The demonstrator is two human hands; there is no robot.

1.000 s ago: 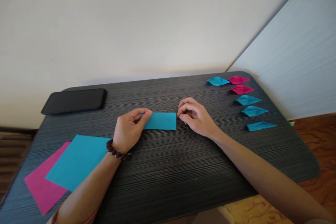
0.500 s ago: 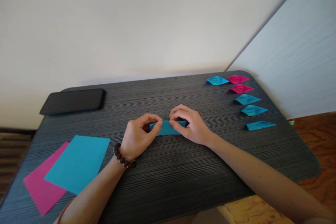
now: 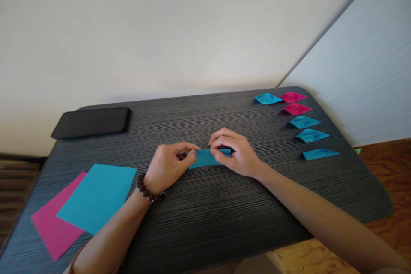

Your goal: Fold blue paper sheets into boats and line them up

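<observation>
A folded strip of blue paper (image 3: 205, 159) lies across the middle of the dark table, its long side running left to right. My left hand (image 3: 170, 165), with a beaded bracelet (image 3: 149, 191) at the wrist, pinches its left end between thumb and fingers. Farther right, my right hand (image 3: 236, 154) grips the upper edge the same way, thumb in front and fingertips behind. Both hands cover parts of the paper, so its back folds are hidden.
A flat blue sheet (image 3: 99, 197) overlaps a pink sheet (image 3: 56, 227) at the left. Behind them rests a black phone-like slab (image 3: 91, 122). Several folded paper boats, among them a blue one (image 3: 312, 135) and a pink one (image 3: 297, 109), line the right side of the table (image 3: 205, 222).
My left thumb and fingers have slid slightly outward toward the strip's left end, baring more of the paper. My right hand keeps its pinch. The view has shifted a little.
</observation>
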